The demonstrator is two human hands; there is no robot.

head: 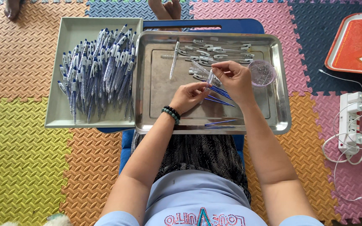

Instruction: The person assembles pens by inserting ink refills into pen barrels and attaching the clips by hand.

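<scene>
Over a steel tray (156, 113) on my lap, my left hand (188, 96) and my right hand (234, 79) meet on one clear pen barrel (210, 79), held between the fingertips of both. Thin blue refills (219, 99) lie on the tray just under my hands, and another refill (220, 122) rests near the tray's front edge. Loose clear and white pen parts (214, 52) are spread along the tray's far side. A small clear cup (262, 72) of tiny parts stands right of my right hand.
A grey tray (57, 113) to the left holds a heap of several finished blue-and-white pens (99, 69). An orange tray (352, 42) sits at the far right, a white power strip (349, 121) with cables beside it. Another person's feet (166, 8) show at the top.
</scene>
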